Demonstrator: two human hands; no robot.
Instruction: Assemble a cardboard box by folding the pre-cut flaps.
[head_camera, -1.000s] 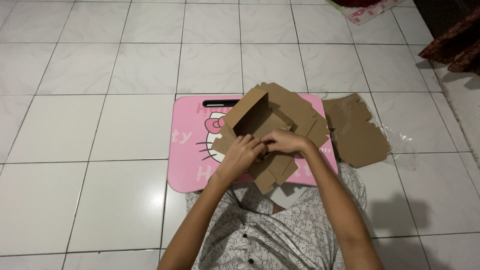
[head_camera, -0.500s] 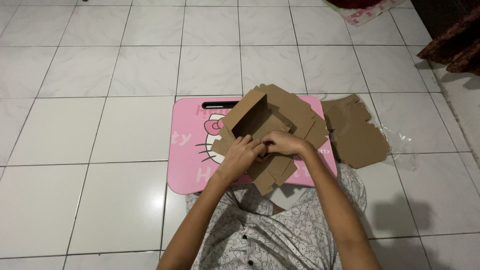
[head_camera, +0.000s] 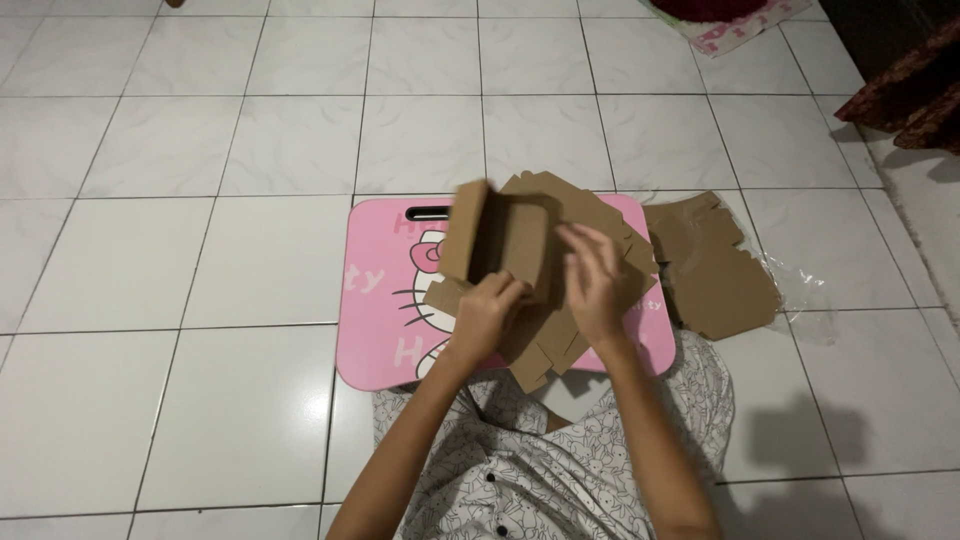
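Cardboard, brown and half folded into a box, sat between both hands above the pink bench. The left hand gripped the box from below at its near edge, fingers curled around the card. The right hand lay against the box's right side with its fingers spread and slightly blurred, so I could not tell whether it pinched a flap or only pressed on it. One wall of the box stood upright on the left, tilted toward the camera, while loose flaps hung down toward the person's lap.

Beneath the box lay the pink bench, a small lap board with a cartoon cat face printed on it and a dark handle slot at its far edge. It rested on the white tiled floor, close against the person's patterned shirt.

Just right of the bench, a flat stack of unfolded cardboard sheets lay on the tiles, partly on a clear plastic wrapper. Farther off, at the top right, a dark red cloth and a pink-and-white fabric edge showed.
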